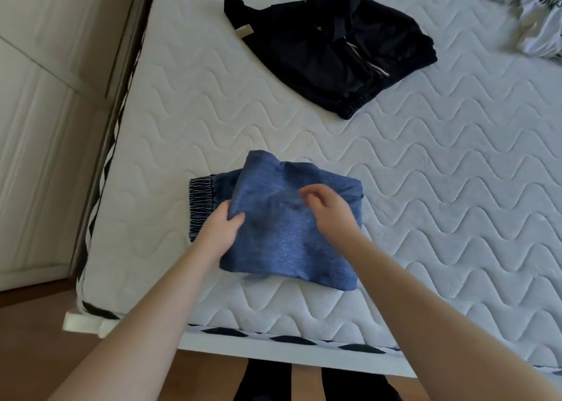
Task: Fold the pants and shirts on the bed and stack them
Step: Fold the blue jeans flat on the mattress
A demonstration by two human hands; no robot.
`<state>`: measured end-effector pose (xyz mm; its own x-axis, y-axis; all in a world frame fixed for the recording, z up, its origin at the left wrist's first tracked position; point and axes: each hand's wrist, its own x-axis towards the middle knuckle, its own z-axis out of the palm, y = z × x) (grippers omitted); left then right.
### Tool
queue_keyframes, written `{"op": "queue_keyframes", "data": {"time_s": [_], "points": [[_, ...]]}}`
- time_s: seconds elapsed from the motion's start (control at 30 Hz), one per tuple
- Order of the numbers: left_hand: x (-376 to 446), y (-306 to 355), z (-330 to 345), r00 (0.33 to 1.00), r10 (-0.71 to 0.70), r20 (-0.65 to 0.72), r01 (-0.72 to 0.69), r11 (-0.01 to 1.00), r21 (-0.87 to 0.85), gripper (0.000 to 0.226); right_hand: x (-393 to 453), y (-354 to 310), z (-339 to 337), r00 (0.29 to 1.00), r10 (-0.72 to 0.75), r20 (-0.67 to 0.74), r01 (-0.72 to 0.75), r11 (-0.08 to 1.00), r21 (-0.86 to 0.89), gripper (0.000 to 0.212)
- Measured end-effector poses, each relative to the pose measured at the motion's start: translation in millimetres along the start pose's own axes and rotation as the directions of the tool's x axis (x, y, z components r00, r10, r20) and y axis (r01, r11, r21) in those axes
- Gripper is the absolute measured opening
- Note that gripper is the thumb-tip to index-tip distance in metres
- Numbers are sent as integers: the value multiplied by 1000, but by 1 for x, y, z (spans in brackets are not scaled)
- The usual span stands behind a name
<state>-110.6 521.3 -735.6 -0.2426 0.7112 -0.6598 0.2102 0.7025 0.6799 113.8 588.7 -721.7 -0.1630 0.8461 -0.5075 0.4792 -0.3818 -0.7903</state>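
Blue denim pants with a gathered elastic waistband lie folded near the front edge of the white quilted mattress. My left hand grips the left edge of the top fold, thumb on top and fingers under the cloth. Over the upper middle of the pants, my right hand is blurred with fingers curled; I cannot tell whether it pinches the cloth. A pile of folded black clothes with a drawstring lies farther back on the mattress. White and grey garments lie crumpled at the far right corner.
A white panelled wardrobe stands along the left side of the bed. The bed's white frame edge runs just in front of me, over a wooden floor. My dark-clad legs show below it.
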Motion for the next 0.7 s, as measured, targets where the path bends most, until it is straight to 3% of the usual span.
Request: {"op": "queue_keyframes", "data": {"time_s": [0.07, 0.13, 0.2, 0.27, 0.4, 0.57, 0.7], "points": [[12, -13, -7, 996, -67, -57, 63, 995, -74, 12, 3, 27, -19, 968, -12, -252, -29, 987, -159, 29], [20, -25, -11, 993, -93, -70, 86, 992, -97, 11, 10, 52, -34, 936, 71, -346, -163, 956, -245, 47], [22, -37, -12, 992, -105, -71, 97, 989, -108, 12, 18, 68, -41, 926, 239, -291, -298, 938, -176, 62], [23, -47, -14, 991, -111, -80, 105, 992, -74, 11, 26, 77, -40, 911, 362, -199, -367, 930, 11, 72], [22, -62, -24, 991, -84, -108, 90, 995, 47, 18, 43, 81, -40, 923, 358, -140, -348, 933, 88, 67], [21, -68, -35, 982, -93, -167, 113, 986, 119, 22, 58, 78, -44, 904, 423, -53, -409, 896, 173, 80], [19, -63, -43, 957, -65, -284, 94, 991, 90, 17, 65, 78, -40, 909, 408, -79, -391, 904, 174, 62]]}}
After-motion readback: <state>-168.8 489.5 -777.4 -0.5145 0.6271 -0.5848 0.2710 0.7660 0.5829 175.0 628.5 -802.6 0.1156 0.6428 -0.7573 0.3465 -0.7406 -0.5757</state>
